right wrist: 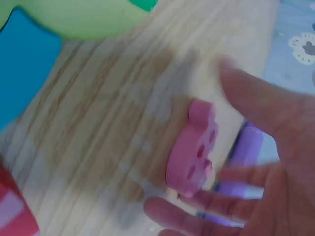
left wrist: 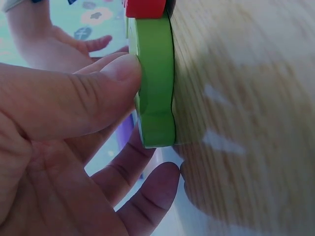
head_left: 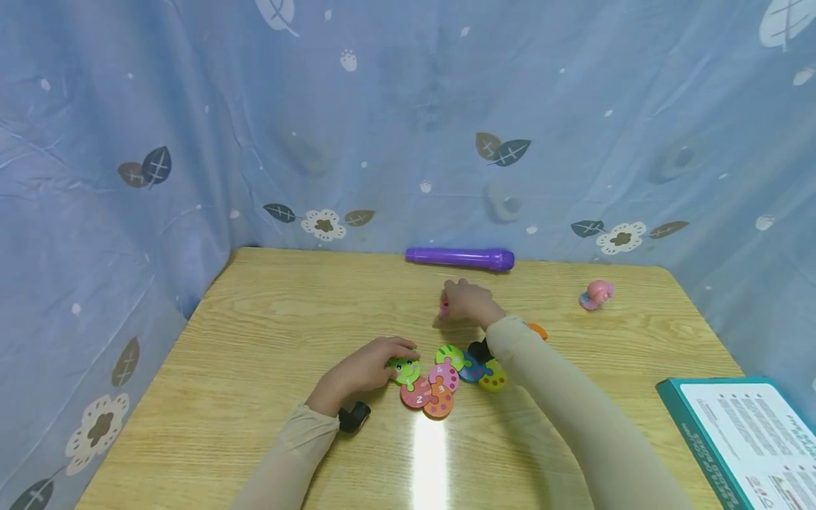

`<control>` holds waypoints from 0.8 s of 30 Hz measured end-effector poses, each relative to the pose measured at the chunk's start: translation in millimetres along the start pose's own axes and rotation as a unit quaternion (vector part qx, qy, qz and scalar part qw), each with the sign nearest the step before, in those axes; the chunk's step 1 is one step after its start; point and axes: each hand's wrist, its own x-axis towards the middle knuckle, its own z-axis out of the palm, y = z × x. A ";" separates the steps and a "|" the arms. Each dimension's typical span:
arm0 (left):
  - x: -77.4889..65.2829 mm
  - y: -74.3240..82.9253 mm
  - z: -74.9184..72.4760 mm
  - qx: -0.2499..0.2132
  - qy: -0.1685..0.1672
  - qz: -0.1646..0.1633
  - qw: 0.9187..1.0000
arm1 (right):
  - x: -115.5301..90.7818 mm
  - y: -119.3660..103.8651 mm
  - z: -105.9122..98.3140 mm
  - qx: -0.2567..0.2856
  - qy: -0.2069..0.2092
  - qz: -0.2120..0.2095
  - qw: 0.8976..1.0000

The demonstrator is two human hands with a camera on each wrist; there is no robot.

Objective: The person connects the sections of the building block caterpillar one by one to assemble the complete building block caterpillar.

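Note:
A wooden caterpillar puzzle of joined, numbered pieces lies mid-table. My left hand point(head_left: 366, 365) pinches its green smiling head piece point(head_left: 406, 370), thumb against the near face in the left wrist view. Joined to the head are a red piece point(head_left: 416, 393) marked 2, an orange piece point(head_left: 438, 402) marked 3 and a pink piece point(head_left: 444, 377). Beyond them are a striped green piece point(head_left: 450, 356), a blue piece point(head_left: 472, 368) and a yellow-green dotted piece point(head_left: 493, 377). My right hand point(head_left: 470, 301) is at a loose pink dotted piece point(right wrist: 189, 152), fingers by its lower end, thumb apart from it.
A purple toy microphone point(head_left: 459, 258) lies along the table's back edge. To the right sits a pink snail toy point(head_left: 597, 294). A teal-edged box point(head_left: 752, 439) stands at the right front. An orange piece point(head_left: 538, 331) shows partly behind my right forearm. Blue curtain point(head_left: 408, 127) surrounds the table.

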 end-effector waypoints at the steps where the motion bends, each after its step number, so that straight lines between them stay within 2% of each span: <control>1: 0.0 -0.3 0.2 0.002 0.001 0.001 1.000 | 0.9 -0.5 0.6 0.014 0.002 0.009 1.000; 5: 0.1 -0.3 0.5 0.002 0.003 0.011 1.000 | 5.9 -3.5 5.2 0.038 0.010 0.034 0.999; 8: 0.6 0.3 -0.1 0.000 0.002 0.012 1.000 | 8.2 -4.0 7.7 0.037 0.009 0.014 0.999; 13: 0.5 1.1 -1.9 -0.005 0.001 0.002 1.000 | 5.7 4.1 8.7 0.044 0.023 -0.063 0.997; 16: -0.2 0.8 -2.1 -0.007 0.001 -0.002 1.000 | 0.4 16.0 8.5 0.034 0.046 -0.110 0.992; 20: -0.5 1.0 -1.3 -0.006 0.000 -0.002 1.000 | -17.2 38.5 5.4 0.023 0.074 -0.176 0.981; 24: -1.5 1.6 -2.6 -0.004 -0.004 -0.005 1.000 | -44.1 60.9 4.9 0.027 0.099 -0.229 0.968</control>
